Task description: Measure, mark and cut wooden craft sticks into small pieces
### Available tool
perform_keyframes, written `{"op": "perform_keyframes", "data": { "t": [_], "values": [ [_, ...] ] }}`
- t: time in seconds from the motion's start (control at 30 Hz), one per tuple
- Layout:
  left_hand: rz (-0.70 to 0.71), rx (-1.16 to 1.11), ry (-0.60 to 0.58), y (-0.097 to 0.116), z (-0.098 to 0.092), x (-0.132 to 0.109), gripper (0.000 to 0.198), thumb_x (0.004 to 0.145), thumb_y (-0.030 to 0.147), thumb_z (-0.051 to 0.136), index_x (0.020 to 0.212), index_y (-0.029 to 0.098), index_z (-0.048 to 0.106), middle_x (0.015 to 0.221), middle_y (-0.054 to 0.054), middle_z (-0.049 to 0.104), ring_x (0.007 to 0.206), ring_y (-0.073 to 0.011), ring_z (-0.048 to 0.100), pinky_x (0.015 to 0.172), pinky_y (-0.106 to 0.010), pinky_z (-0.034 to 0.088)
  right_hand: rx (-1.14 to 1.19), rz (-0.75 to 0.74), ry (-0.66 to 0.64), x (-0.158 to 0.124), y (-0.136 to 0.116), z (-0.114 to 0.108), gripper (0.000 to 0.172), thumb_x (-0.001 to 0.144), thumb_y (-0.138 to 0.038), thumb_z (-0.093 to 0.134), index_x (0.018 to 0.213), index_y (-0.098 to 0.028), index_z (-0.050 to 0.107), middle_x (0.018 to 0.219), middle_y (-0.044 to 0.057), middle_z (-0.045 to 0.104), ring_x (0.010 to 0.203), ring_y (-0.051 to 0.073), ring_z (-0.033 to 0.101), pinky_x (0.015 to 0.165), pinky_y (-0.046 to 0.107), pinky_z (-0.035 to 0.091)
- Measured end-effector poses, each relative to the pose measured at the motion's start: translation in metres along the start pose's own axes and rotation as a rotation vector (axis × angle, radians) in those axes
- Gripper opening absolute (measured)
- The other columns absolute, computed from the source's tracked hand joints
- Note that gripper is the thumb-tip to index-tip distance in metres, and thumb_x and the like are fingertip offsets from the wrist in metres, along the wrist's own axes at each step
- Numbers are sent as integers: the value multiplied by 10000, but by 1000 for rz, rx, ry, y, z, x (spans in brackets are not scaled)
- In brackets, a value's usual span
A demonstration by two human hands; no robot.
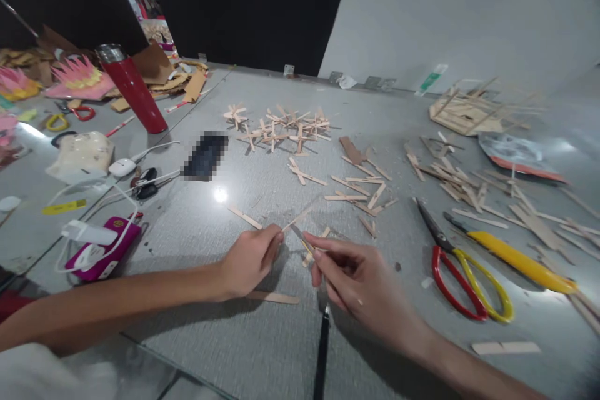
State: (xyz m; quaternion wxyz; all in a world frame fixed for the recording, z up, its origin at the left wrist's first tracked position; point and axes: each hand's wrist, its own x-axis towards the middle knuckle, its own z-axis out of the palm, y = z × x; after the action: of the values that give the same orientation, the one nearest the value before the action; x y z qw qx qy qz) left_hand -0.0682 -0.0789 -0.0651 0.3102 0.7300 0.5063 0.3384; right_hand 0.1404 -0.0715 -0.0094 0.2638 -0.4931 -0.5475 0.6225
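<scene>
My left hand (pixel 250 259) is closed in a pinch on a thin wooden craft stick (pixel 296 219) that points up and to the right. My right hand (pixel 356 281) is closed round a knife with a black handle (pixel 322 350); its blade (pixel 300 235) meets the stick just right of my left fingertips. Both hands hover low over the grey table (pixel 262 337). Another flat stick (pixel 274 297) lies on the table under my left wrist, and a short stick (pixel 245 217) lies just beyond my left hand.
Red-and-yellow scissors (pixel 462 275) and a yellow utility knife (pixel 515 259) lie to the right. Stick crosses (pixel 285 128) and loose sticks (pixel 360 190) cover the middle and right. A red bottle (pixel 131 87), a phone (pixel 205 155), cables and a magenta box (pixel 103 250) sit left.
</scene>
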Motion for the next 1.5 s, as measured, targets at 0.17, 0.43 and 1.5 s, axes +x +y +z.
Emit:
{"op": "perform_keyframes", "data": {
  "t": [0.17,0.43,1.5],
  "values": [
    [-52,5,0,5,-1,2,339,1104,344,323,890,196,541,649,46,503,565,-126,495,606,-250,399,47,-45,7,1,15,12,476,944,-559,636,1146,-138,725,638,-37,547,427,67,361,394,210,257],
    [10,-86,30,1,-2,-2,324,1102,358,351,888,195,531,593,81,421,505,-93,368,541,-212,340,122,45,52,-2,29,24,514,902,-637,691,1001,-137,750,621,-58,404,485,77,316,395,200,237],
    [83,-42,-29,-2,3,-1,308,1070,319,385,801,208,486,612,60,457,523,-106,408,555,-227,346,309,158,86,-8,23,40,650,763,-735,747,1040,-148,710,567,-97,437,368,37,271,324,182,217]
  ]
}}
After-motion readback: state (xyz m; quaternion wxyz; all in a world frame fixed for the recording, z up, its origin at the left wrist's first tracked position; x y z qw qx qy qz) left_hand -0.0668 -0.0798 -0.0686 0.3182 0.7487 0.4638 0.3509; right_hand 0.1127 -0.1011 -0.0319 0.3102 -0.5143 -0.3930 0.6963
